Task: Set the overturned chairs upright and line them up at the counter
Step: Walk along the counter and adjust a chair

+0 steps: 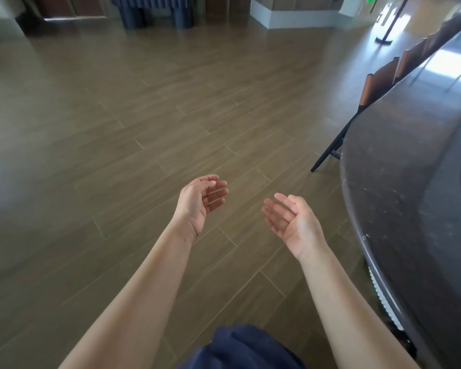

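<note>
Both my arms reach out over the wood-look floor. My left hand is held palm inward with relaxed, slightly bent fingers and holds nothing. My right hand faces it, palm up and fingers straight, also holding nothing. A dark curved counter runs along the right side. Several upright chairs with brown backs stand in a row against it; the nearest chair shows a black leg reaching the floor. No overturned chair is in view.
A wide stretch of plank floor lies ahead and to the left. Dark blue pillar-like furniture stands at the far wall. A black pole stand rises at the far right, in bright window light.
</note>
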`<state>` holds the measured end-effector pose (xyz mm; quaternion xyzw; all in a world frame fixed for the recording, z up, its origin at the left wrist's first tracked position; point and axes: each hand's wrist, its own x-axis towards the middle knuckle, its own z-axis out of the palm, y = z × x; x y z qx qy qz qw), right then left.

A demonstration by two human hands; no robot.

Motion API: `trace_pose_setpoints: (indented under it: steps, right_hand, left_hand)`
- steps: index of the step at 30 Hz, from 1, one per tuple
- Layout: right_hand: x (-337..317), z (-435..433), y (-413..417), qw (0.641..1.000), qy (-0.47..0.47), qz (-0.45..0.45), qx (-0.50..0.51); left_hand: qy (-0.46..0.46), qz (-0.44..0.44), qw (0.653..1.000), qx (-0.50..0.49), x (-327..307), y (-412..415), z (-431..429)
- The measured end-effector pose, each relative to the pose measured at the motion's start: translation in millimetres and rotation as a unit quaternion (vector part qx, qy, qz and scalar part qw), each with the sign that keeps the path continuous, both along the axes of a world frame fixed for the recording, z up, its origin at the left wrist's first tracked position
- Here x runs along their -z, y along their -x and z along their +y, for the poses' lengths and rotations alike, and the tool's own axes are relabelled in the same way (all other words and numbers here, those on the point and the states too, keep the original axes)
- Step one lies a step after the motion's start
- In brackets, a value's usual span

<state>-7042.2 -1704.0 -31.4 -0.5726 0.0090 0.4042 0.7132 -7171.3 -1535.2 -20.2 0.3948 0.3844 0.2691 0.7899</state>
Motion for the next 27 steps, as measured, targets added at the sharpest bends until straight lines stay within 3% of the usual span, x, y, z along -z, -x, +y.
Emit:
trace_pose_setpoints:
  steps: [16, 27]
  right_hand:
    - [4, 113, -156, 0.999, 0.030, 0.028, 0.019]
    - [-17, 177, -278, 0.999, 0.000, 0.030, 0.031]
  left_hand:
    - [0.002, 0.023, 1.000, 0.009, 4, -154, 129]
    - [0.001, -0.026, 1.000, -0.005, -15, -246, 219]
